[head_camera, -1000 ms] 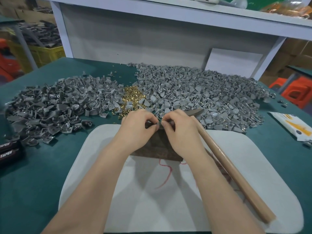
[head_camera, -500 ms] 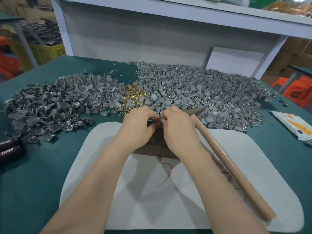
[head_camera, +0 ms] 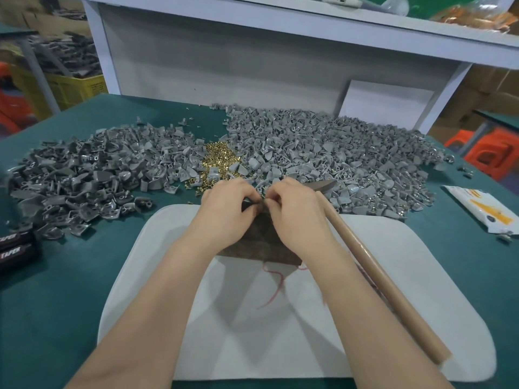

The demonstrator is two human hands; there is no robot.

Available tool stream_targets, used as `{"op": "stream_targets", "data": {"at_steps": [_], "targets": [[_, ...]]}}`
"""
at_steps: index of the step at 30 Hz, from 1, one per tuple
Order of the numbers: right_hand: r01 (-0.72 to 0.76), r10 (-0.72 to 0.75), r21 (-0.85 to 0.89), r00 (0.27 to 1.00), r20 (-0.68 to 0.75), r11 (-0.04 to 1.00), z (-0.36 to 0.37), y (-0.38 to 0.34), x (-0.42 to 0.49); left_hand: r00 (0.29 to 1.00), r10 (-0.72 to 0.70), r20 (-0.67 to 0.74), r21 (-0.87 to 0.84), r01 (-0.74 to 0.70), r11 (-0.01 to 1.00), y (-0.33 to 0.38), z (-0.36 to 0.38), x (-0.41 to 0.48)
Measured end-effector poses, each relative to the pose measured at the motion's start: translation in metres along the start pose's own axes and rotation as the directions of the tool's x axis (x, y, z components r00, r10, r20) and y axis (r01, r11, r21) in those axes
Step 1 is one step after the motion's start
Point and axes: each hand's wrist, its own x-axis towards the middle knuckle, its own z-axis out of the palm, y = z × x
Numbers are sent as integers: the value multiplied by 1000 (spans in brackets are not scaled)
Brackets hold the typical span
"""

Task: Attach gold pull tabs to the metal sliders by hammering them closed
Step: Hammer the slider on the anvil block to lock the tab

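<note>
I log left hand (head_camera: pixel 224 211) and right hand (head_camera: pixel 297 217) curled, both pinching one small, mostly hidden part (head_camera: pixel 260 202) above dark brown rectangular block (head_camera: pixel 252 244).

Gold tabs (head_camera: pixel 217 161) between grey slider heaps (head_camera: pixel 323 153)

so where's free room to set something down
Bare mat between the forearms; green table between mat and black packs; table below the packet, right. Crowded: grey piles and gold tabs behind; block, where left hand and right hand pinch a slider.
</note>
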Motion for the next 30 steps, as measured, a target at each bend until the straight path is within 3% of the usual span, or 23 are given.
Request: {"op": "stream_targets", "data": {"at_steps": [4,7,9,11,14,17,22,24,28,30], "targets": [[-151,178,272,981,-75,950,-17,19,-4,1000,-22,4,4,22,1000,0,0,0],[-371,394,162,908,-143,914,-30,48,-10,999,-35,6,-8,35,999,0,0,0],[-517,516,1,856,24,856,-33,60,-15,999,-43,2,-13,43,999,0,0,-1],[-565,570,-84,800,186,821,-30,64,-15,999,-50,-7,-14,49,999,1,-1,0],[-544,554,-101,821,141,833,-32,63,-13,997,-74,-33,-15,74,997,2,-1,-1],[-475,475,0,880,21,880,-41,59,-14,989,-120,-85,3,121,993,0,-1,-2],[-204,210,111,976,-52,973,-54,33,-21,983,-157,-97,-25,155,988,-3,0,0],[-137,145,104,986,-77,985,-54,24,-23,982,-157,-106,-56,152,987,-3,0,-1],[-28,68,149,960,-271,988,-56,11,-26,979,-139,-147,-81,128,988,-6,1,-2],[-18,49,129,971,-236,991,-56,8,-27,978,-145,-151,-89,133,987,-5,0,-2]]}}
